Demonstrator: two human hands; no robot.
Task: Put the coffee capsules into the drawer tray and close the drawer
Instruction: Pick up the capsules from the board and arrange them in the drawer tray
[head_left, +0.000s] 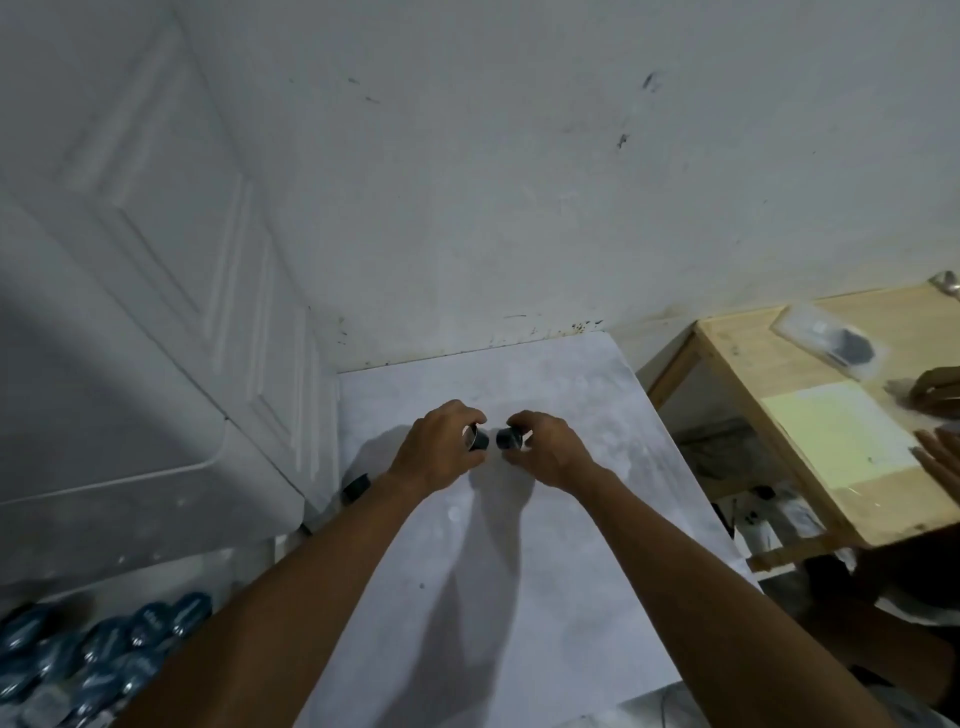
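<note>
The fingers (464, 413) of the left hand (439, 449) curl round one dark capsule (479, 439), and the right hand (548, 447) pinches another dark capsule (508, 439). The two are close together over the pale counter (519, 571). A third dark capsule (356, 488) lies at its left edge, shiny blue round things (104, 649) sit low on the left, and a wooden counter (779, 364) stands on the right.

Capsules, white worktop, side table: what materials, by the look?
The left capsule and right capsule: dark, probably metal, since a rim glints, though blur leaves plastic open. The worktop: pale, mottled, matte; marble-look stone or laminate. The side table: light bare wood, grain faintly visible.
</note>
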